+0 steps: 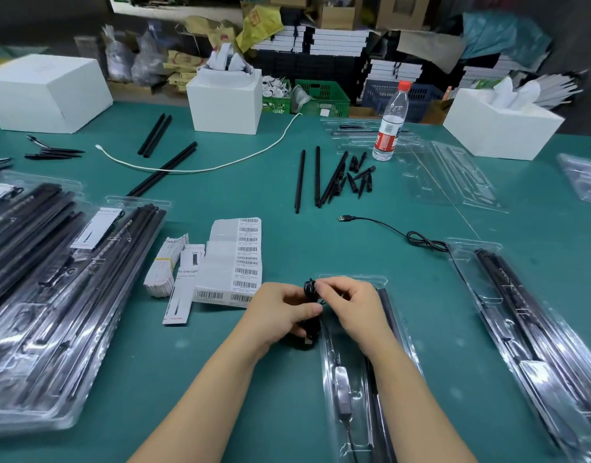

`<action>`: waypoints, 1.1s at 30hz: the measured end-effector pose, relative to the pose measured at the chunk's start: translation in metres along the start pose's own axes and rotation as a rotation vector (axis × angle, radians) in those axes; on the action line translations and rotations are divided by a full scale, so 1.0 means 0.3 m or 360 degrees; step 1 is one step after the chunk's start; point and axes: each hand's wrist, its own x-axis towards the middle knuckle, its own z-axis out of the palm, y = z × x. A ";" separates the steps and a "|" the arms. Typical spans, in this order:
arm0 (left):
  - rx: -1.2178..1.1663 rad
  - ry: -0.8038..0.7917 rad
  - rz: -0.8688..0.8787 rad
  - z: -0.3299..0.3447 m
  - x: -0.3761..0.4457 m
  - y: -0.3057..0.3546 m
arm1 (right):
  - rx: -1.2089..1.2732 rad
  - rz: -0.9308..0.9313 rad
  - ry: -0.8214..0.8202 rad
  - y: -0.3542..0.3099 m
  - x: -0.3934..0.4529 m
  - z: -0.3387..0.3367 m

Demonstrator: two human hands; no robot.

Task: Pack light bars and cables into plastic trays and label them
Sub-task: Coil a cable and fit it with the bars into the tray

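My left hand [282, 312] grips a coiled black cable [310, 324] whose USB plug hangs below it. My right hand [349, 304] pinches the top loop of the same cable. Both hands hover over the near end of a clear plastic tray [354, 379] that holds a black light bar along its right side and an inline switch lower down. A sheet of barcode labels [234, 259] lies left of my hands, beside white instruction cards [179, 279]. A second tray with light bars [538, 329] lies at the right, with a loose USB cable [387, 227] trailing from it.
Stacks of packed trays [53, 295] fill the left of the green table. Loose black rods and spikes [337, 177], a water bottle [389, 125], empty clear trays [454, 175], a white cord [200, 165] and white boxes [225, 101] lie farther back.
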 end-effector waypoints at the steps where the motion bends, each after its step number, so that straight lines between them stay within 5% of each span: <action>1: 0.0023 0.0007 -0.0010 0.001 0.004 0.004 | -0.0011 -0.0005 0.0026 0.000 0.002 0.001; 17: -0.0232 0.0132 -0.0137 0.009 -0.016 -0.017 | 0.0039 0.0074 0.0368 -0.023 -0.021 0.017; 22: -0.0218 0.0180 -0.0070 0.028 -0.028 -0.030 | -0.0758 -0.0050 0.0749 -0.021 -0.026 0.036; 26: -0.0144 0.0151 -0.0066 0.026 -0.024 -0.027 | -0.1316 0.0193 0.0412 -0.043 -0.019 0.041; 31: -0.0129 0.0148 -0.0070 0.026 -0.017 -0.023 | -0.0983 0.0191 0.0068 -0.091 -0.066 -0.054; 33: -0.0122 0.0144 -0.0070 0.030 -0.014 -0.020 | -0.1248 0.0105 -0.0070 -0.088 -0.117 -0.079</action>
